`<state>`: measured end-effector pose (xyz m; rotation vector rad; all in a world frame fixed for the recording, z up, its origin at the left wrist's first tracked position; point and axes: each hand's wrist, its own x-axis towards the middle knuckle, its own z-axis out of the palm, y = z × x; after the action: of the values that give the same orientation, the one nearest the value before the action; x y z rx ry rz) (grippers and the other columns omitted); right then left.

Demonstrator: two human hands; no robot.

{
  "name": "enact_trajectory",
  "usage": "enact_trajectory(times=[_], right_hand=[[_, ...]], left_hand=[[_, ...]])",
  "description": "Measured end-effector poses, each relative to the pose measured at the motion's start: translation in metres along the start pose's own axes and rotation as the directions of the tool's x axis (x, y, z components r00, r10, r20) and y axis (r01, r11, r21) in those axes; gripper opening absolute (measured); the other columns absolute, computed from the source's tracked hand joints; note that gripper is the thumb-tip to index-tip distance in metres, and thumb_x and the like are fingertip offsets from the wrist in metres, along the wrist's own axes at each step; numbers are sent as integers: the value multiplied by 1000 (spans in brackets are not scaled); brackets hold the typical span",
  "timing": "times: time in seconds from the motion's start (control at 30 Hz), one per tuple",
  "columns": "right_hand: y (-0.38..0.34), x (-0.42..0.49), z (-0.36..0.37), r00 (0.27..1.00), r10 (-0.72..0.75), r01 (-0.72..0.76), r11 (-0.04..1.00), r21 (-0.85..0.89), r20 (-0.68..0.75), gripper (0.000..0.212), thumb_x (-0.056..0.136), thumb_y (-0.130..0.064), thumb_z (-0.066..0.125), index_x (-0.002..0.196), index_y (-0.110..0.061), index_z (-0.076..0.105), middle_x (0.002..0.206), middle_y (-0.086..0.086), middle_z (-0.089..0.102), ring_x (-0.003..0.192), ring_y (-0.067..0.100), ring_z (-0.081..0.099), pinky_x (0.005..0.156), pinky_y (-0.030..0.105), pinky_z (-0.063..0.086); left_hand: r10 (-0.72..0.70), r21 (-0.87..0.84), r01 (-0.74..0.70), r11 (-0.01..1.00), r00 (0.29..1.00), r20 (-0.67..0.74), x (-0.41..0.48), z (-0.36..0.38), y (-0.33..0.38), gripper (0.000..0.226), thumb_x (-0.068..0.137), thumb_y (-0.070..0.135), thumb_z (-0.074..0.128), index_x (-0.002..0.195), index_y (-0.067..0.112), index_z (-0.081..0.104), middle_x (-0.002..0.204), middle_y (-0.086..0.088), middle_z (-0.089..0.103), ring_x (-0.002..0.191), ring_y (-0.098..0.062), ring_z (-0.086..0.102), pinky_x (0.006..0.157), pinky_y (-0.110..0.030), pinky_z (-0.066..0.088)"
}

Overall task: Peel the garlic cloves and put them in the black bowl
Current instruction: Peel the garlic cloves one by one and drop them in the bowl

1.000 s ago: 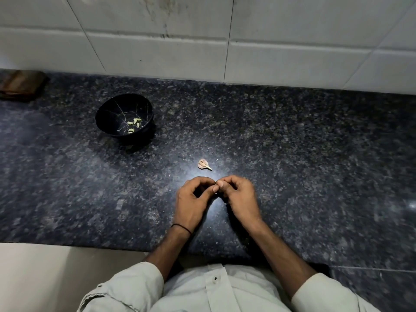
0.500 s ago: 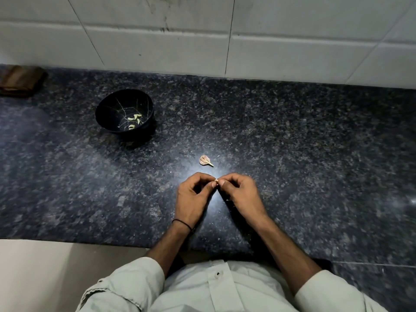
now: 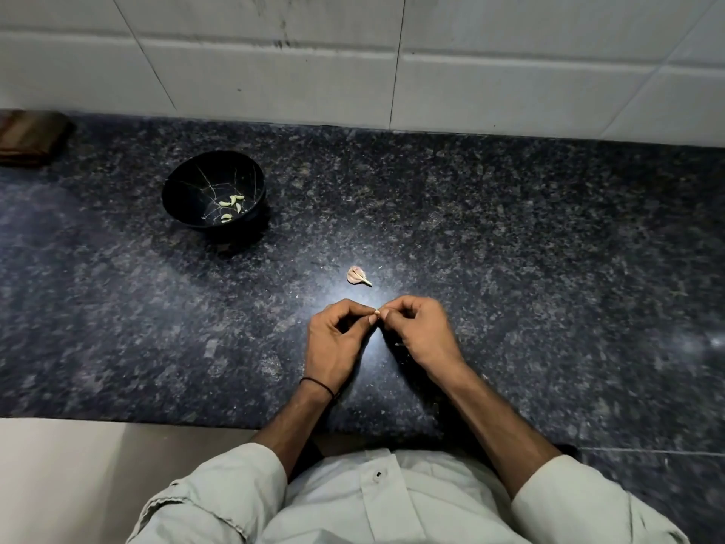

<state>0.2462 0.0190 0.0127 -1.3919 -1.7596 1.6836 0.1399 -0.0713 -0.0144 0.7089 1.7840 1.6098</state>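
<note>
Two hands are meeting fingertip to fingertip low over a dark speckled worktop. The left hand and the right hand are both curling their fingers inward, and together they are pinching a tiny pale clove at the spot where their thumbs and forefingers are touching. Only a sliver of the clove is showing between them.

Just beyond the fingertips, a small pinkish piece with a pointed tail is lying on the worktop, apart from both hands; whether it is loose skin or an unpeeled clove is too small to tell.

Farther out and well to the left of the left hand, a black bowl is sitting upright on the worktop. A few pale green peeled cloves are lying at its bottom.

A thin dark band is circling the left wrist, and light sleeves are sitting rolled above both forearms. A white tiled wall is running along the far side, beyond the hands. A brown object is lying at the far left, against the wall, partly cut off by the edge of the view.
</note>
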Motion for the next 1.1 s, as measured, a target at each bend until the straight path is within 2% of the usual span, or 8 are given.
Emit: enact_trajectory(times=[0.17,0.27,0.37,0.57,0.73,0.8,0.93,1.1], right_hand=[[3,3,6,999,-18,15,997,-76,-48,14,86,-15,68,73,-16,70,59,1,68,54,14,62,59,39,53],[2,2,6,999,-18,16,999,-39,-51,14,89,-14,68,75,-14,71,60,1,68,53,13,59,57,34,50],[3,2,5,999,-24,24,1000,-13,-42,13,91,-16,68,78,-15,71,64,1,70,56,10,60,59,32,50],[3,1,3,999,-40,41,999,34,-29,14,93,-15,66,79,-13,71,63,1,66,57,11,55,57,30,45],[4,-1,2,998,-67,66,995,68,4,12,94,-13,66,85,-12,74,77,5,74,68,9,63,65,22,51],[4,-2,2,998,-68,67,995,75,11,12,94,-11,66,87,-11,75,77,3,75,68,7,64,65,19,51],[3,-2,0,998,-58,54,992,111,27,12,94,-9,66,85,-7,74,69,3,69,63,11,60,60,21,49],[0,-2,-2,999,-30,26,993,113,28,13,91,-8,68,80,-9,75,65,4,68,61,14,59,60,27,48]], left_hand=[[6,18,-6,1000,1000,-15,1,1,-3,7,82,5,77,84,12,77,82,-6,75,82,-30,70,80,-49,57],[-13,-28,12,1000,1000,-16,0,3,0,7,84,2,75,85,9,76,82,-5,75,83,-30,71,80,-48,58],[-44,-66,42,997,999,-29,0,5,1,9,85,0,73,86,9,74,82,-6,75,81,-23,70,79,-46,58],[-128,-204,119,972,991,-29,0,5,5,6,87,-4,69,89,2,72,85,-17,73,81,-23,70,81,-39,58],[-78,-77,75,994,996,-37,0,3,4,9,87,4,72,87,13,73,83,-7,74,84,-38,69,79,-48,58],[-45,-6,45,999,998,-39,0,2,3,10,86,6,73,86,16,73,82,-2,74,82,-37,67,76,-48,56],[-23,39,24,999,999,-31,0,1,6,10,85,6,74,85,17,73,80,-1,73,73,-25,64,69,-35,53],[-10,59,10,998,1000,-10,0,-1,8,8,85,3,73,86,11,75,79,-3,75,78,-32,68,68,-29,53]])
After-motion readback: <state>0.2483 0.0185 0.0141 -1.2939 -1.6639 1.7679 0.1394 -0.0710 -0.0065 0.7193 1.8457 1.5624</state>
